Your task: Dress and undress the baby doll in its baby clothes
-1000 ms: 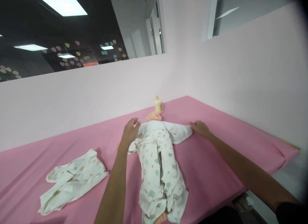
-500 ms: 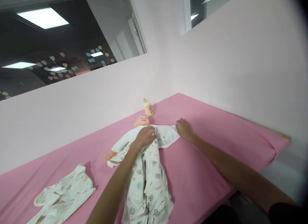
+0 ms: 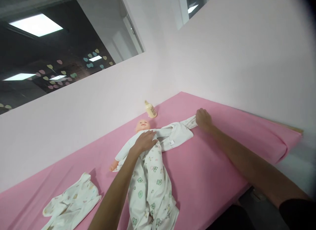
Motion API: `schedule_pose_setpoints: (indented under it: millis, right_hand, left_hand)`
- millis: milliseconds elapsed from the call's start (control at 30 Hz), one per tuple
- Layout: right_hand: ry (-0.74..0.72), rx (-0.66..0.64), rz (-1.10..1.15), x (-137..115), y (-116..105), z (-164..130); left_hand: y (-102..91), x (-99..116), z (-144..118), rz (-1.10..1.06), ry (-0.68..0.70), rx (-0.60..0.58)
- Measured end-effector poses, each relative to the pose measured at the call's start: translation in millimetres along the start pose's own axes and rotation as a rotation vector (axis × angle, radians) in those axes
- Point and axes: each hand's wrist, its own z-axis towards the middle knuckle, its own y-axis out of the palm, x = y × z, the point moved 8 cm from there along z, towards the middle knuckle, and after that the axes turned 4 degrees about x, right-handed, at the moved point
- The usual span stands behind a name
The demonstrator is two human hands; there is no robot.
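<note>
Fingers point(image 3: 201, 115) of our right hand point(image 3: 203, 119) are clenched on the sleeve point(image 3: 186, 123), stretched away from the doll point(image 3: 145, 147) on the pink mattress point(image 3: 217, 164). Our left hand point(image 3: 144, 141) lies flat, released, on the doll's chest. Pulling harder could drag the doll toward the bottle point(image 3: 150, 109) behind its head.

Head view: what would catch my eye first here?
A baby doll in a white printed sleepsuit lies on its back on a pink mat. The left hand rests flat on its chest, while the right hand grips the sleeve, stretched out to the side. A small bottle stands by the wall behind the head, and another garment lies crumpled at lower left.
</note>
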Motion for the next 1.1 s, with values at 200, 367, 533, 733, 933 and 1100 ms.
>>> schedule_pose_setpoints:
  millis: [200, 367, 533, 733, 933, 1100]
  right_hand:
    - [0.007, 0.037, 0.009, -27.9, -9.6, -17.0]
    - [-0.004, -0.133, 0.143, -50.7, -5.2, -29.6]
    - [-0.091, -0.291, 0.225, -75.1, 8.6, -40.2]
    - [-0.156, -0.349, 0.301, -81.6, 14.4, -39.5]
    - [-0.314, -0.352, 0.415, -81.3, 8.9, -39.7]
    - [-0.347, -0.358, 0.473, -73.6, 5.5, -35.8]
  left_hand:
    - [0.5, 41.2, 33.3, 0.124, 0.084, 0.112]
    - [7.9, 77.6, 66.6, 0.100, 0.211, 0.149]
    - [21.4, 77.5, 85.0, 0.050, 0.262, 0.176]
    - [26.0, 77.6, 87.4, -0.008, 0.292, 0.210]
    - [20.8, 86.6, 78.9, -0.045, 0.318, 0.222]
    - [14.6, 87.6, 73.3, -0.096, 0.327, 0.213]
